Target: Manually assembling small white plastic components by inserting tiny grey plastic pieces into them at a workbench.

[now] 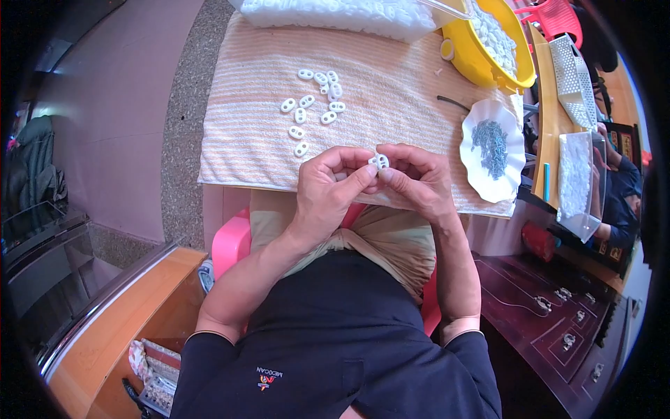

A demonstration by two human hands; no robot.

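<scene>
Between both sets of fingertips, just over the towel's front edge, is a small white oval plastic piece (380,162) with dark holes. My left hand (326,187) pinches it from the left, thumb and fingers closed. My right hand (423,183) closes on it from the right; its fingertips partly hide the piece. Several similar white two-hole pieces (301,115) lie loose on the striped towel (244,133), beyond my left hand. To the right of my right hand stands a white wavy-edged plate (483,188) holding a pile of small dark grey parts (492,150), too fine to make out.
At the far edge sits a clear tub (335,28) full of white pieces. A yellow basin (481,70) of white pieces stands far right, near a thin dark strip (453,103). Farther right are a perforated white basket (572,66) and another person's arm (611,155).
</scene>
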